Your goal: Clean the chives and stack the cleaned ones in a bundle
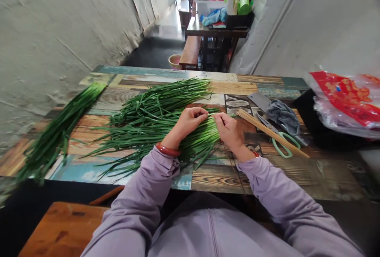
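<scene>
Garlic chives (154,99) lie in a loose heap across the middle of the table, green tips to the left and pale stems to the right. Over the stem ends, my left hand (191,120) pinches a thin pale chive stem (211,114) between thumb and fingertips. Close beside it, my right hand (230,129) is closed in a pinch at the other end of that stem. The fingers hide part of it. A separate bunch of chives (63,130) rests at the table's left. Just right of my right hand lies a bundle of bamboo skewers (271,132).
Green-handled scissors (283,146), a grey cloth (283,115) and a flat grey blade (259,101) lie under and beside the skewers. A black container with red-printed plastic bags (350,99) stands at right. A wooden stool (63,229) is at lower left.
</scene>
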`<state>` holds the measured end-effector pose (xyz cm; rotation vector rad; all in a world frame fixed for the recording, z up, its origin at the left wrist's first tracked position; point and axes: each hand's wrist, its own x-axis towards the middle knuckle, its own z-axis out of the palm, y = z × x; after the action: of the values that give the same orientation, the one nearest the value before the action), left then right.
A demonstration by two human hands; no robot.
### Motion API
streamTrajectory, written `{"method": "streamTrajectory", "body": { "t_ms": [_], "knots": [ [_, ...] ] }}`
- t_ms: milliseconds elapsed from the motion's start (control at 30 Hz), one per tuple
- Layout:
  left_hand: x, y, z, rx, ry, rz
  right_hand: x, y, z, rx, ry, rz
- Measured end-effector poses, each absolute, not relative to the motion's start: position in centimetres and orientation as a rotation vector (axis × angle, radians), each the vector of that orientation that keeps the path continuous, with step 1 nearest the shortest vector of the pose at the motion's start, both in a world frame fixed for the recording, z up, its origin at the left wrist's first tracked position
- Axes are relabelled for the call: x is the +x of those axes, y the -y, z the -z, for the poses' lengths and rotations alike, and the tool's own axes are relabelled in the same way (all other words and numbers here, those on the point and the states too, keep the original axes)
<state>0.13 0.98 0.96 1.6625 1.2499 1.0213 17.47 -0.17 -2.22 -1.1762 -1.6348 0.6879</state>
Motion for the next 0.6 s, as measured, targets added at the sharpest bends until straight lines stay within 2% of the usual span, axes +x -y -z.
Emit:
{"method": "streamTrajectory", "body": {
  "t_ms": [600],
  "knots": [
    [0.73, -0.93, -0.84, 1.732, -1.210, -1.109, 18.06, 0.79, 2.38, -1.184, 1.669, -0.602]
  ]
}}
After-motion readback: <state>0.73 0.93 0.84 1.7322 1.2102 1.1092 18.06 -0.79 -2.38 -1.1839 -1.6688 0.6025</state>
